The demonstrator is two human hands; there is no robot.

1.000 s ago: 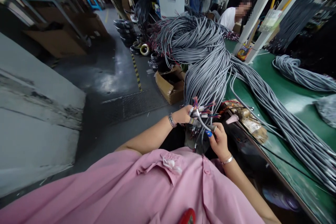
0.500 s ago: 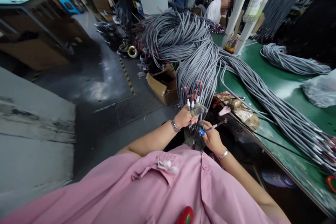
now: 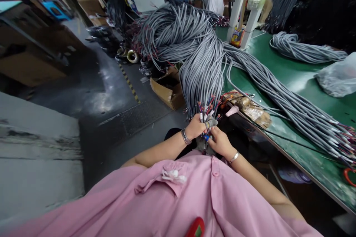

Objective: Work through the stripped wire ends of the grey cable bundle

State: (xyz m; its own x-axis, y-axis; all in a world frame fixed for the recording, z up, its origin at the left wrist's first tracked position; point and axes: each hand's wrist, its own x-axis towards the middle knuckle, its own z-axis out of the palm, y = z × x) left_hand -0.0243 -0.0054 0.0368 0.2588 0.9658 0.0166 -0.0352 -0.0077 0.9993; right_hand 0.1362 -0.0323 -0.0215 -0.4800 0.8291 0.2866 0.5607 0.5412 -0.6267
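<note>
My left hand [image 3: 197,126] is closed round several grey cables, their white-banded ends with coloured wires [image 3: 207,110] sticking up above the fist. A grey cover with a yellow band sits on its thumb. My right hand [image 3: 221,141], with blue wrapping on one digit, is pressed in beside the left, fingers closed at the cables below it. Exactly which cable the right fingers grip is partly hidden. Just beyond both hands, a thick bundle of grey cables [image 3: 201,70] hangs down from the green table.
More grey cables [image 3: 267,77] stretch along the green table [image 3: 300,81] at right. A taped package [image 3: 250,111] lies at its edge, a plastic bag [image 3: 335,77] farther right. An open cardboard box [image 3: 168,94] stands on the floor. A person in white [image 3: 217,2] is at the back.
My right hand has moved left, against my left hand. The cable end that stuck out rightward from it no longer shows there. The whole view has shifted slightly.
</note>
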